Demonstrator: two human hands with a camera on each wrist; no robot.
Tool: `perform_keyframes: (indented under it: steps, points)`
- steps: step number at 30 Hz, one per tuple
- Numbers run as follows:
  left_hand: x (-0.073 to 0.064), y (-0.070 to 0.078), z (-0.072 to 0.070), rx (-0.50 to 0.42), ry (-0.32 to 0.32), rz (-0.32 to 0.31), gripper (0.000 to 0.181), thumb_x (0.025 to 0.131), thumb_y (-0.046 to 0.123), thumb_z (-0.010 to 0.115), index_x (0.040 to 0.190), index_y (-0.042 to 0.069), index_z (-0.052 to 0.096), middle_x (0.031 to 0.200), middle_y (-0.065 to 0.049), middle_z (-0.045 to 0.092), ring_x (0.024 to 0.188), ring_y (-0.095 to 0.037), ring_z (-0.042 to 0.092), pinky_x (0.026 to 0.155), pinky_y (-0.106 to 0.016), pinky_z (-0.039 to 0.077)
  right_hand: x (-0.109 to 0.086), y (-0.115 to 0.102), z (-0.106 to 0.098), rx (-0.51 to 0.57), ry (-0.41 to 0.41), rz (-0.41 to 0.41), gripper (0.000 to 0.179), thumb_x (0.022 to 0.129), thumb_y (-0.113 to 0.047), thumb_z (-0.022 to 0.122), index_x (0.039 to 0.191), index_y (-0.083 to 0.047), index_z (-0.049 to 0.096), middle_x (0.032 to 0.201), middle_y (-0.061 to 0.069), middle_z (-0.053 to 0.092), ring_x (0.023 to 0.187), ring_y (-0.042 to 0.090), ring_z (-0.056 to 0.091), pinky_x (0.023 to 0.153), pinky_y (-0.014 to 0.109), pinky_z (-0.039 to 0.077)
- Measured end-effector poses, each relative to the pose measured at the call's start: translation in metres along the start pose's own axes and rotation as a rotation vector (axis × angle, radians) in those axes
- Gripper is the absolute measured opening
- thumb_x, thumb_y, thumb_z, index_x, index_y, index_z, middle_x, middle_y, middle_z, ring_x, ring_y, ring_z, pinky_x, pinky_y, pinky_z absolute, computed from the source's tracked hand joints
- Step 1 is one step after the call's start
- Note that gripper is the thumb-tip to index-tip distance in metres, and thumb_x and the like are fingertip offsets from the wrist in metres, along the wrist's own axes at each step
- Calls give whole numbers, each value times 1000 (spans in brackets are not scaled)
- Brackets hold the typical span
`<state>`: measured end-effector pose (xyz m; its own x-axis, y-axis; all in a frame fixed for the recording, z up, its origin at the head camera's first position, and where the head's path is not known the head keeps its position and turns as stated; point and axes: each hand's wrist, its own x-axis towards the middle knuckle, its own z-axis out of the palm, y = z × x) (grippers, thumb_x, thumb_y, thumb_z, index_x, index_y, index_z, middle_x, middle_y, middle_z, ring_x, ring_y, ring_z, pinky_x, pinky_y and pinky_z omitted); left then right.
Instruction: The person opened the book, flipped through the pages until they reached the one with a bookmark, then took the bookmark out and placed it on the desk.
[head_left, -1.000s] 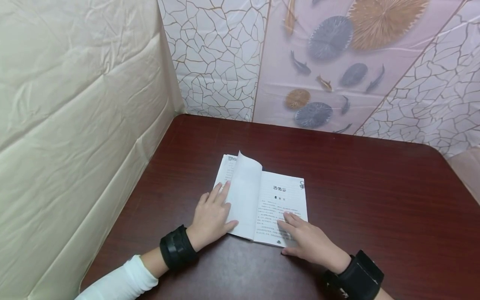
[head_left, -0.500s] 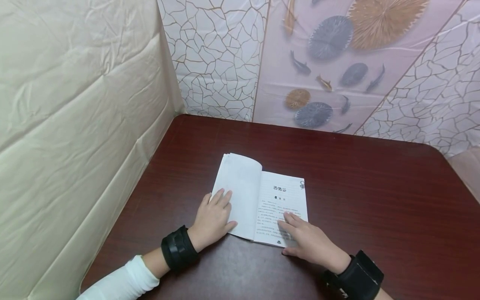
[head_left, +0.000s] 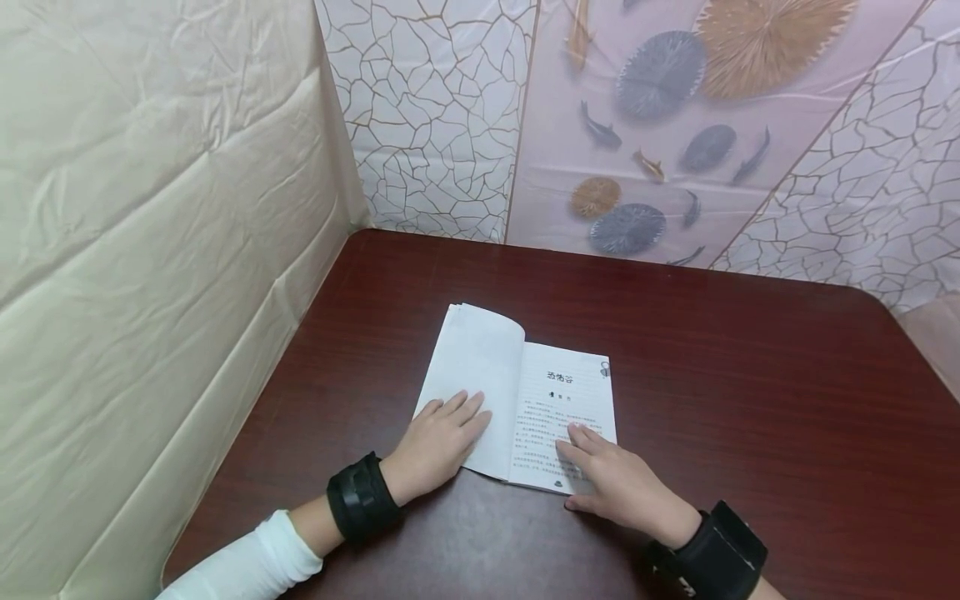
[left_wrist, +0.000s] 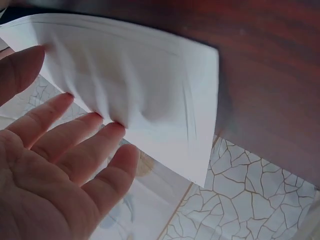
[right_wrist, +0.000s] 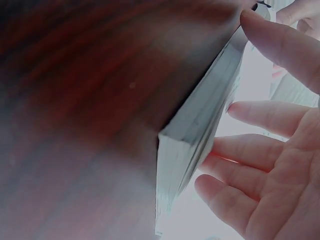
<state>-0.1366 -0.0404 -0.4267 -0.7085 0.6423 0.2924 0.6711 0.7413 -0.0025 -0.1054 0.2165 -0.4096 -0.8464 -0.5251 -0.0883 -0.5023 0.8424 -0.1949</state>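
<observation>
A book (head_left: 558, 408) lies spread on the dark red table, its left page (head_left: 480, 358) blank white and its right page printed with a heading and lines of text. On the lower part of the blank page rests my left hand (head_left: 437, 443), fingers extended. In the left wrist view the fingertips (left_wrist: 117, 129) of that hand touch the white page. My right hand (head_left: 626, 486) lies over the lower right corner of the printed page with its fingers spread. The right wrist view has its thumb by the book's bottom edge and the thick page block (right_wrist: 200, 105) beside the fingers.
The table (head_left: 750, 400) has rounded far corners. A cream cloth (head_left: 165, 250) hangs along the left side, and a patterned curtain (head_left: 435, 125) stands behind the far edge. Each wrist wears a black band (head_left: 363, 498).
The raised page has come down flat to the left, covering the printed page beneath. My left hand has slid right across it, toward the spine. My right hand stays put.
</observation>
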Motion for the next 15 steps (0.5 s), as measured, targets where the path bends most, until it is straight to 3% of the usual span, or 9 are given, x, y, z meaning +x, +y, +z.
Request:
perform_keyframes:
  steps: [15]
  points:
    - [1, 4, -3, 38, -61, 40, 34, 84, 11, 54, 118, 13, 56, 125, -7, 54, 114, -20, 52, 82, -36, 44, 0, 0, -1, -16, 2, -6, 63, 67, -33, 74, 119, -5, 54, 129, 22, 45, 119, 34, 43, 87, 45, 43]
